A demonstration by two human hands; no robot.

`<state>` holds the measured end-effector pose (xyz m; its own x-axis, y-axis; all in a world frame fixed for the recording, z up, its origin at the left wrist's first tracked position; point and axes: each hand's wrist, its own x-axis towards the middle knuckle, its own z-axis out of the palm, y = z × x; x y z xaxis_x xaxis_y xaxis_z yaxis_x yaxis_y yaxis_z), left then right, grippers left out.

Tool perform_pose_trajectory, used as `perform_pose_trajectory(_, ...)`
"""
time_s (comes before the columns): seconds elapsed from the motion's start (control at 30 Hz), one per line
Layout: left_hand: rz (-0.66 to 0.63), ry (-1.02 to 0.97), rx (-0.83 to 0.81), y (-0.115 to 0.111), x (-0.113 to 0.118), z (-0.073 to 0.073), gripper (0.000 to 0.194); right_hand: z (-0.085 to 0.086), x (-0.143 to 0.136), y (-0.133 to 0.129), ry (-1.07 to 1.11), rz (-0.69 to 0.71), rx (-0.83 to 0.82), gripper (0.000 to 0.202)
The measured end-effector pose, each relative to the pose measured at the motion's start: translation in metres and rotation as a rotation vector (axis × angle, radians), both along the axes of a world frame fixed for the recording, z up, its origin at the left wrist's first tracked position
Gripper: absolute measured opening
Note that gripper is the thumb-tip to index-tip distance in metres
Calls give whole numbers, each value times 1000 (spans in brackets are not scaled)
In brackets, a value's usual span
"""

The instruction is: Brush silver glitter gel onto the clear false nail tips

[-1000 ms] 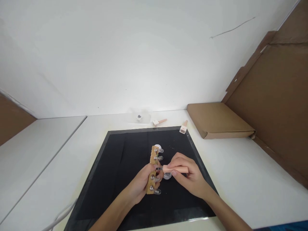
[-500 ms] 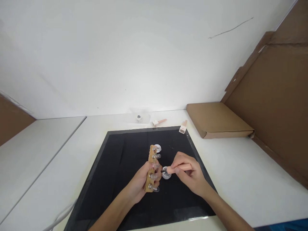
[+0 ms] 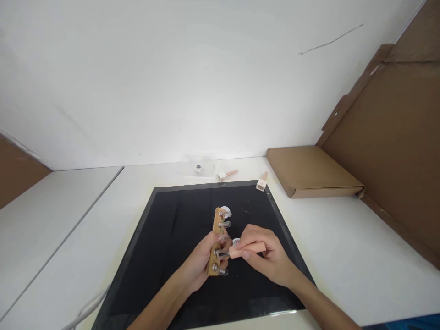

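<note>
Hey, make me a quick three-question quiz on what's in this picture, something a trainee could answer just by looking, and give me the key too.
1. True or false: the left hand holds a tan strip with clear tips sticking out from it.

2. What does the right hand hold?
A) A pair of scissors
B) A pink-handled brush
C) A metal spoon

3. Fill in the blank: the flat cardboard box lies beyond the ____ side of the black mat, as the person sees it.

Key: 1. True. 2. B. 3. right.
</note>
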<state>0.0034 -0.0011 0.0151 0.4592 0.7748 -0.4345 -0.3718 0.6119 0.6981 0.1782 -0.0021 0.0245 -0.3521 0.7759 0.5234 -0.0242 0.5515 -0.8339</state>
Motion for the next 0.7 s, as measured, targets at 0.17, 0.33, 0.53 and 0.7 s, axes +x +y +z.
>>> perform_pose_trajectory(0.17,-3,-8,5,1,1,0,22,0,0,0,12,-44,-30,12)
perform_pose_trajectory(0.33,-4,22,-3,1,1,-3,20,-3,0,1,-6,-10,-36,9)
perform_pose_trajectory(0.53,-60,-12,88,-1,0,-2,23,-3,1,2,61,-136,-85,11)
perform_pose_trajectory(0.7,-74,10,94,-2,1,0,22,-1,1,1,34,-153,-71,12)
